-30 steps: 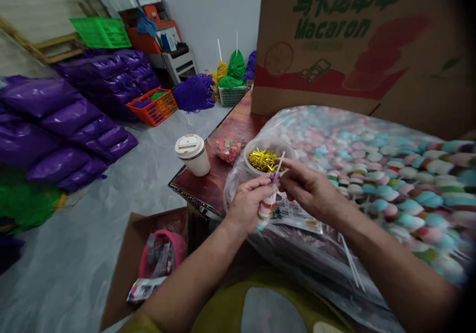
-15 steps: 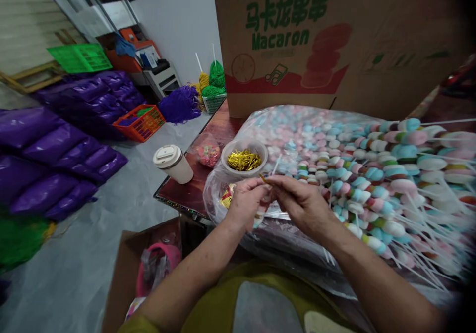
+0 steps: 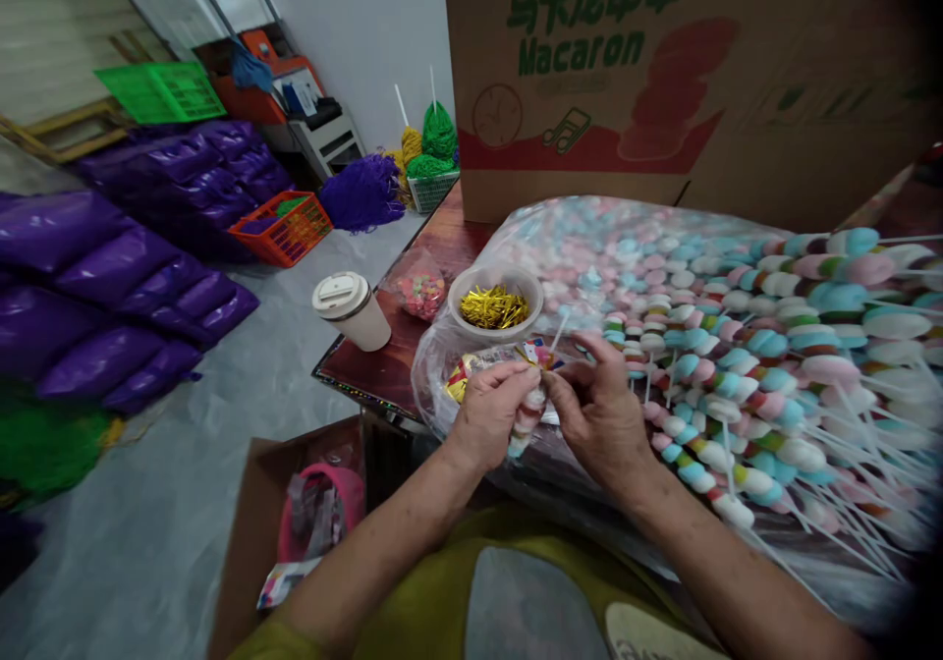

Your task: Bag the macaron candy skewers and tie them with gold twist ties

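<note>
At far left, glossy purple plastic bags (image 3: 125, 297) lie stacked in rounded, pillow-like segments on the smooth grey floor (image 3: 243, 375). An open cardboard box (image 3: 247, 513) stands below the table (image 3: 368, 375), whose polished dark-red top ends in a straight front-left edge. A cylindrical cup (image 3: 364, 321) with a flat white lid stands just beside that edge; a strip of bare tabletop separates it from the round, translucent bowl (image 3: 495, 335) of shiny gold strips (image 3: 493, 304). In front of the bowl, over the crinkled plastic sheet (image 3: 431, 370), the left hand (image 3: 482, 414) pinches the wrapped marshmallow skewer (image 3: 526, 419) near its neck, fingers drawn narrow. The right hand (image 3: 608, 414) is at the same neck, forefinger raised from thumb; whether it grips anything cannot be determined. Soft, banded marshmallow skewers (image 3: 770, 370) crowd the right side, limiting lateral room, and the flat-sided carton (image 3: 575, 154) bounds the rear.
</note>
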{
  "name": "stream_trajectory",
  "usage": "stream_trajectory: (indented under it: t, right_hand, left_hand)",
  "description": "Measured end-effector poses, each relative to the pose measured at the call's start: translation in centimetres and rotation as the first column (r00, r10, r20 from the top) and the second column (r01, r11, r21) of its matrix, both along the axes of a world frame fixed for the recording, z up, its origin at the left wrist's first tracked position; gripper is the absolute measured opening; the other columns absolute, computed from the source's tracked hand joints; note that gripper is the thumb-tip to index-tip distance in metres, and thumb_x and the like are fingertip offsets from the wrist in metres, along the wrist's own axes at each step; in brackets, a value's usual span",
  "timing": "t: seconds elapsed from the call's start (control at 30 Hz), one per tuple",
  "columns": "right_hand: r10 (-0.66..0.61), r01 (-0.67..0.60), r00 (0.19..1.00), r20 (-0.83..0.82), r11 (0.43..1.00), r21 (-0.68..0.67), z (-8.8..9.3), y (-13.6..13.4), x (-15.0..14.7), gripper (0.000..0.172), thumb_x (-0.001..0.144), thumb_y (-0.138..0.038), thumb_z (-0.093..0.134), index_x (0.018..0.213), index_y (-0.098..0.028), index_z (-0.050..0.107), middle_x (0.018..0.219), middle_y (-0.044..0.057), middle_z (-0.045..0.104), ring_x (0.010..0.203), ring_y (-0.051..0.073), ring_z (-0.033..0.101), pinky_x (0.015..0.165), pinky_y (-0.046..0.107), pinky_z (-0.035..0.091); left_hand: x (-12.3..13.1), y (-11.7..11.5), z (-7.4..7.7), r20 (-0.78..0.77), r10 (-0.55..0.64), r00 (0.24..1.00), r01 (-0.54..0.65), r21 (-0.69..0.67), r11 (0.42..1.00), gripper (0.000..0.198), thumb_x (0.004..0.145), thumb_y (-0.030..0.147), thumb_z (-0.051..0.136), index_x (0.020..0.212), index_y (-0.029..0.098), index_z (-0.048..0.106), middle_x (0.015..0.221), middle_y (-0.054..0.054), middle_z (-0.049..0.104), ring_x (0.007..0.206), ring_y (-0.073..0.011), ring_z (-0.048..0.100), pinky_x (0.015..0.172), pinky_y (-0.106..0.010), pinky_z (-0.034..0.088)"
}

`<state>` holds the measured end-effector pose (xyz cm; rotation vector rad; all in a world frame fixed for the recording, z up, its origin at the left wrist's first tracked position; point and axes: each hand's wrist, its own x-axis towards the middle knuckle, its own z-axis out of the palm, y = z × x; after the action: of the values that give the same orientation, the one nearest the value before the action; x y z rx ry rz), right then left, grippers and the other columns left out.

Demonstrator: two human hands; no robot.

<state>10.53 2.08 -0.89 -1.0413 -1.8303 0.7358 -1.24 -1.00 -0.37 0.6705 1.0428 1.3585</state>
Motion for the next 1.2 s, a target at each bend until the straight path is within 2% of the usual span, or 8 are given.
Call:
stream_trajectory:
  t: [0.2, 0.37, 0.6, 0.8, 0.9, 1.03, 1.13, 1.2]
  right_hand:
    - [0.408, -0.401, 0.911, 0.057, 0.910, -0.103, 2.2, 0.8, 2.2, 0.014, 0.085, -0.028, 0.053, 0.079, -0.018, 0.061, 0.070, 0.002, 0.062, 0.062, 0.013, 0.056, 0.058, 0.023, 0.044]
    - [0.671, -0.674, 0.737, 0.075, 0.739, 0.009, 4.9, 1.3, 3.1, 0.013, 0.088, -0.023, 0.049, 0.084, -0.019, 0.060, 0.079, 0.001, 0.064, 0.069, 0.011, 0.058, 0.063, 0.020, 0.044]
    - [0.199, -0.236, 0.938, 0.285, 0.967, 0.100, 1.7, 0.0, 1.4, 0.028, 0.085, -0.027, 0.046, 0.059, -0.019, 0.040, 0.051, -0.004, 0.043, 0.046, 0.008, 0.038, 0.044, 0.020, 0.029]
    - [0.043, -0.261, 0.872, 0.488, 0.884, 0.388, 2.7, -0.5, 1.5, 0.020, 0.085, -0.014, 0.034, 0.080, -0.015, 0.053, 0.069, 0.007, 0.056, 0.062, 0.016, 0.049, 0.055, 0.026, 0.034]
    - [0.132, -0.250, 0.905, 0.404, 0.935, 0.254, 2.9, -1.7, 1.1, 0.013, 0.081, -0.021, 0.042, 0.077, -0.018, 0.054, 0.068, 0.006, 0.055, 0.061, 0.016, 0.047, 0.056, 0.028, 0.032]
    - [0.196, -0.168, 0.973, 0.122, 0.964, -0.207, 1.5, -2.4, 0.3, 0.015, 0.080, -0.023, 0.039, 0.066, -0.020, 0.043, 0.059, 0.001, 0.047, 0.056, 0.014, 0.042, 0.053, 0.026, 0.031]
    - [0.076, -0.065, 0.997, 0.025, 0.948, -0.311, 1.3, -2.2, 0.0, 0.020, 0.085, -0.025, 0.031, 0.067, -0.021, 0.039, 0.061, 0.000, 0.046, 0.059, 0.013, 0.043, 0.054, 0.025, 0.033]
    - [0.096, -0.103, 0.995, -0.038, 0.924, -0.369, 1.6, -2.6, -0.4, 0.017, 0.082, -0.026, 0.036, 0.066, -0.021, 0.039, 0.062, -0.002, 0.046, 0.060, 0.012, 0.043, 0.056, 0.023, 0.035]
  left_hand:
    - [-0.9, -0.6, 0.8, 0.171, -0.169, 0.971, 0.191, -0.120, 0.974, 0.022, 0.058, 0.027, 0.070, 0.057, 0.012, 0.054, 0.046, 0.004, 0.051, 0.039, -0.0051, 0.044, 0.040, -0.018, 0.031]
    - [-2.2, -1.4, 0.5, 0.412, -0.375, 0.831, 0.453, -0.108, 0.885, 0.024, 0.051, 0.021, 0.073, 0.068, 0.011, 0.059, 0.052, 0.000, 0.058, 0.044, -0.0110, 0.054, 0.049, -0.025, 0.043]
    - [-0.7, -1.0, -0.5, 0.387, -0.090, 0.918, 0.190, -0.228, 0.955, 0.022, 0.061, 0.022, 0.073, 0.074, 0.012, 0.059, 0.059, 0.001, 0.058, 0.050, -0.0090, 0.054, 0.053, -0.022, 0.043]
    - [0.1, -1.8, -0.2, 0.046, 0.152, 0.987, -0.144, -0.156, 0.977, 0.047, 0.066, 0.034, 0.074, 0.106, 0.021, 0.053, 0.077, 0.003, 0.061, 0.060, -0.0062, 0.055, 0.061, -0.018, 0.043]
    - [-2.1, -2.5, 1.7, 0.077, -0.071, 0.994, 0.086, -0.211, 0.974, 0.052, 0.075, 0.060, 0.053, 0.109, 0.021, 0.054, 0.080, -0.002, 0.064, 0.073, -0.0147, 0.061, 0.069, -0.027, 0.047]
    - [-5.6, -2.7, 4.4, 0.111, -0.137, 0.984, 0.124, 0.115, 0.986, 0.067, 0.073, 0.077, 0.030, 0.092, 0.024, 0.065, 0.060, 0.000, 0.062, 0.072, -0.0204, 0.062, 0.080, -0.042, 0.047]
    - [-5.3, -3.0, 3.8, -0.124, -0.329, 0.936, 0.332, 0.002, 0.943, 0.063, 0.075, 0.071, 0.039, 0.074, 0.015, 0.069, 0.060, -0.005, 0.065, 0.073, -0.0228, 0.061, 0.087, -0.045, 0.043]
    - [-3.6, -3.2, 2.2, -0.251, -0.362, 0.898, 0.347, -0.105, 0.932, 0.047, 0.080, 0.055, 0.050, 0.089, 0.013, 0.068, 0.079, -0.007, 0.069, 0.088, -0.0231, 0.060, 0.091, -0.039, 0.041]
